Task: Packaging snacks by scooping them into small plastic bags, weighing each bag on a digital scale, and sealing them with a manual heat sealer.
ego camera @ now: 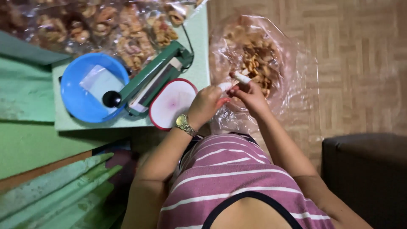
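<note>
Nearest the camera is the person's striped shirt [237, 178], pink with white bands, and past it both forearms reach out over a large clear plastic bag [292, 85] lying open on the wood-patterned floor [360, 51]. The left hand [205, 106], with a gold watch [184, 124] on its wrist, is closed around a small white piece, probably a little empty bag or wrapper, though it is too small to tell. The right hand [250, 94] is pinched shut on the other end of that white piece [241, 77], the two hands almost touching just over the big bag's near edge. To do this well, I judge that the white piece should be held right above the big bag's opening, so anything that slips falls back inside and not onto the floor. The big bag holds a heap of light brown fried snack pieces [256, 59]. On the pale green table [199, 55] to the left sits a blue bowl [76, 104] with a clear flat packet lying in it, next to a green heat sealer [154, 76] with a black knob and, just beside that, a white tray with a red rim [163, 123], which looks bare. Along the far edge of the table lie packed snack bags [106, 25], filled with darker twisted pieces.
</note>
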